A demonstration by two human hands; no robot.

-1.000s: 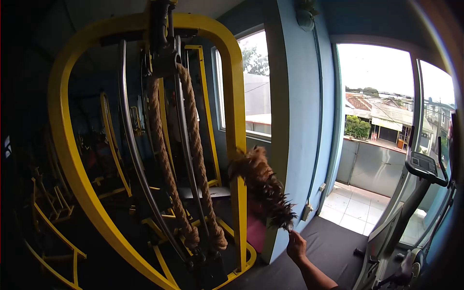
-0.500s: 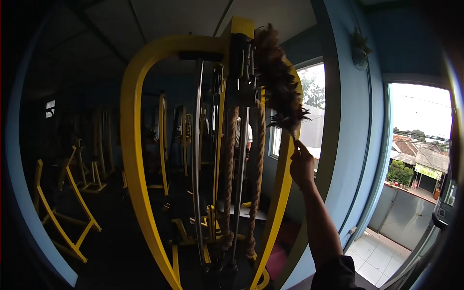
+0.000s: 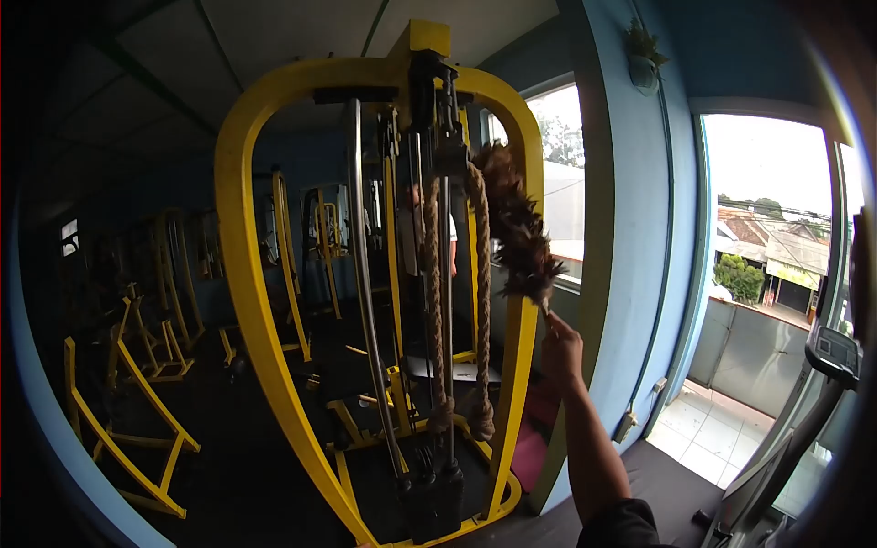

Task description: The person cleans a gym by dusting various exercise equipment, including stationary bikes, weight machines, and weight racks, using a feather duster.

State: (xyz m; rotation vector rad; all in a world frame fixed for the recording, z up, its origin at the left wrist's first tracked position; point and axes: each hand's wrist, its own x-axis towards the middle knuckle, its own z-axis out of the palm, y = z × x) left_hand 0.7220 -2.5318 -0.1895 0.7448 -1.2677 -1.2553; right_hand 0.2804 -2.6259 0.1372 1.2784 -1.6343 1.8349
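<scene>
My right hand (image 3: 562,349) is closed around the handle of a brown feather duster (image 3: 518,224). The feathers point up and to the left, in front of the right upright of a yellow cable machine frame (image 3: 239,219). Left of the duster hang two ends of a thick brown rope (image 3: 480,301), each knotted at the bottom. Metal guide rods (image 3: 365,301) run down inside the frame. My left hand is not in view.
Yellow racks (image 3: 110,438) stand at the left. Behind the machine a person (image 3: 452,247) is partly visible. A blue pillar (image 3: 630,274) rises at the right, beside an open doorway and a treadmill console (image 3: 833,352). A potted plant (image 3: 644,73) hangs on the wall.
My right hand and the duster have moved lower, from the frame's upper right corner down along its right side. The view has tilted and shifted, showing more of the machine's base.
</scene>
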